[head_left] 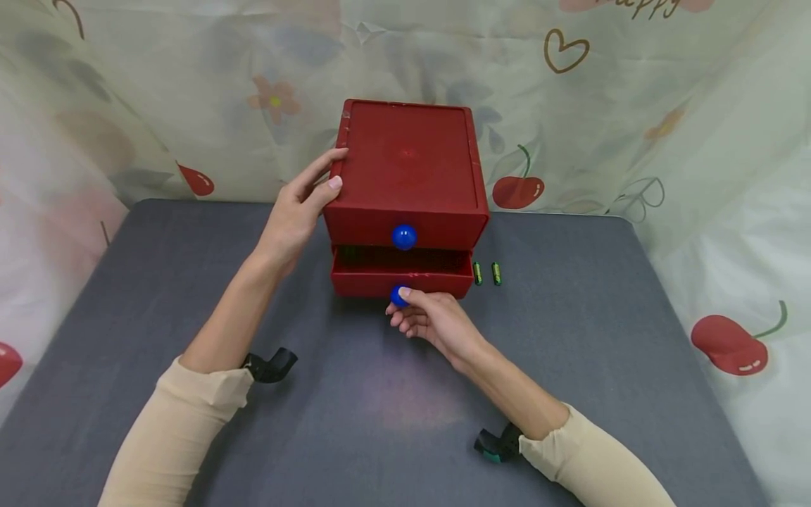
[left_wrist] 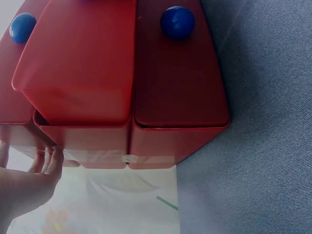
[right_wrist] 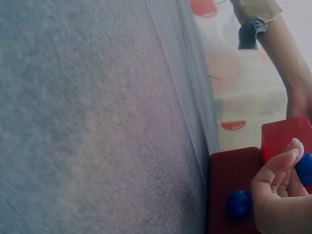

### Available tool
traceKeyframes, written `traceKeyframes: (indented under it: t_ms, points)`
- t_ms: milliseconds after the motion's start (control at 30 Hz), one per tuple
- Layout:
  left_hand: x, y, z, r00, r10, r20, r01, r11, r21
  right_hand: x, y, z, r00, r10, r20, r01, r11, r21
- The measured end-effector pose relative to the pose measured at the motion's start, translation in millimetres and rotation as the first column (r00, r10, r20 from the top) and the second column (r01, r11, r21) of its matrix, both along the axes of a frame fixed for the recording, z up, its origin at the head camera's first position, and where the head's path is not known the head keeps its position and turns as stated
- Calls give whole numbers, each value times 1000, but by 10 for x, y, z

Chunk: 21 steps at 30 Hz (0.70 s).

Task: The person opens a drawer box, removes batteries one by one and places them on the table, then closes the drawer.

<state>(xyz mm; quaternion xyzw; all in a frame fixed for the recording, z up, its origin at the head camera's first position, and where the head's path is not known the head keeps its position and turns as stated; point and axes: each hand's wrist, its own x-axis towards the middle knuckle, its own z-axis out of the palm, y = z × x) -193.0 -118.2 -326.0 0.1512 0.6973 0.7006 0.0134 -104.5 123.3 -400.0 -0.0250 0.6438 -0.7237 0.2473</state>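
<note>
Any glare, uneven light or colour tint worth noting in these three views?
Head: pinkish light patch on the grey tabletop, bright highlight on the upper blue knob. Left wrist: printed curtain washed out, bottom red drawer darker than the open drawer. Right wrist: faint yellow-pink tint on the tabletop.

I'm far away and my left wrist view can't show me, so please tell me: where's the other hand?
Observer: The right hand holds the blue knob of the pulled-out drawer.
Operator: Is anything lying near the box?
Observer: Yes, two little batteries lie on the table, to the right of the box in the head view.
Operator: Does the person have sleeves?
Observer: Yes, cream sleeves on both arms.
</note>
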Motion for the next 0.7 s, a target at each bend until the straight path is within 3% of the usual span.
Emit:
traceKeyframes:
  t_ms: [700]
  points:
    - [-1, -11, -3, 1000, -8, 1, 8, 1000, 4, 230, 6, 9, 1000, 20, 1, -20, 1000, 23]
